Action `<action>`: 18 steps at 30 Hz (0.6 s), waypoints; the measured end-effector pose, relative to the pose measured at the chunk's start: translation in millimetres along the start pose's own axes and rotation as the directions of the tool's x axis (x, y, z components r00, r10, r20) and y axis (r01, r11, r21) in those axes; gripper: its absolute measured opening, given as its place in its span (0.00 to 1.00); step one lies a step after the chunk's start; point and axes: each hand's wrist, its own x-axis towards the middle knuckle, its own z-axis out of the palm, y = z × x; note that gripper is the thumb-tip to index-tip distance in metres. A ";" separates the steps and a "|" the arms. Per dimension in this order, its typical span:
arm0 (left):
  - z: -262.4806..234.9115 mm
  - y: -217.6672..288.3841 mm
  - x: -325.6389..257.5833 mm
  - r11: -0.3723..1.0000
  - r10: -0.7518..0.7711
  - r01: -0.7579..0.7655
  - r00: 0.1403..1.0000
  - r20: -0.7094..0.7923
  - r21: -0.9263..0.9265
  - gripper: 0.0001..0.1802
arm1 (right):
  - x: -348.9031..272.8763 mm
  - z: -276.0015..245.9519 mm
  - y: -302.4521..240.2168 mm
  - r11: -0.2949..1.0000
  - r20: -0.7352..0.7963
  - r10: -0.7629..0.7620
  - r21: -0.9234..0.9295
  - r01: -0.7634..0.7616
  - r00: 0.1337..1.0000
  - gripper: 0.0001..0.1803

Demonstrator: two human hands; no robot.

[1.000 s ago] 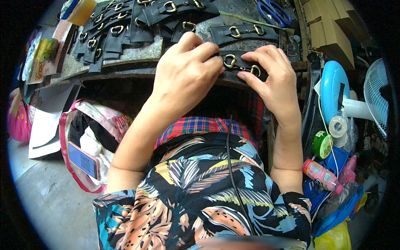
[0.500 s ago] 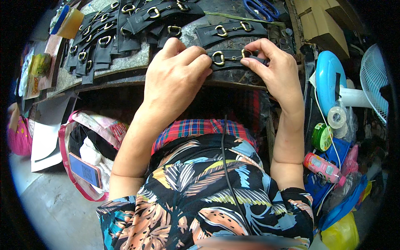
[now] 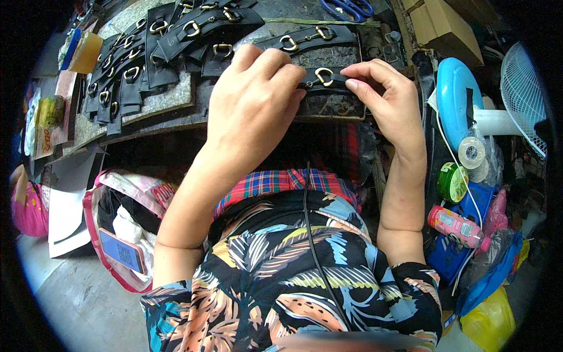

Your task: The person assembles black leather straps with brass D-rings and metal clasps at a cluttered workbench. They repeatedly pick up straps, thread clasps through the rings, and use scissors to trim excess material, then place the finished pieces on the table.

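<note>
**Black strap held at both ends' reach, over the near edge of the counter**

Nearest the camera, the wearer's patterned shirt was observed with a black cable running down its front. A plaid cloth [image 3: 258, 183] covered the lap. To the left, a phone [image 3: 122, 251] lay tilted on an open pink-and-white bag [image 3: 135, 186]; to the right, a pink bottle [image 3: 457, 227] lay on its side.

The black strap [image 3: 335, 78], fitted with a brass-coloured D-ring [image 3: 317, 78], was located between the two hands, just above the near edge of the counter [image 3: 337, 107]. The right hand [image 3: 390, 105] had a narrow grip, thumb and forefinger pinching the strap to the right of the ring. The left hand [image 3: 252, 105] was at the strap's left part, fingers curled; its fingertips were hidden, so the state of that grip could not be determined.

Just beyond, a second black strap [image 3: 334, 42] with two rings lay flat. A pile of similar straps [image 3: 159, 64] overlapped to the left. Blue-handled scissors [image 3: 350, 20] lay at the far side.
</note>
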 end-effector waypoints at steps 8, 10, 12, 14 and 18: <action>18.6 -10.7 -3.4 0.988 -0.031 0.023 0.998 -0.054 -0.152 0.08 | 7.1 14.7 -5.2 0.858 -0.064 -0.350 -0.423 0.292 0.935 0.12; 22.2 -13.7 -4.3 0.979 -0.033 0.017 0.996 -0.079 -0.202 0.09 | 8.0 17.8 -8.0 0.853 -0.003 -0.318 -0.436 0.285 0.948 0.13; 24.5 -16.1 -4.5 0.969 -0.034 0.007 0.994 -0.106 -0.247 0.10 | 10.1 18.1 -10.1 0.850 0.037 -0.328 -0.424 0.312 0.944 0.15; 24.9 -16.8 -5.4 0.967 -0.028 0.000 0.994 -0.107 -0.253 0.10 | 11.5 16.8 -11.7 0.876 0.023 -0.333 -0.364 0.318 0.943 0.16; 21.5 -16.8 -7.8 0.963 -0.055 0.037 0.997 -0.062 -0.265 0.10 | 9.1 20.6 -14.4 0.957 0.002 -0.218 -0.196 0.214 0.976 0.16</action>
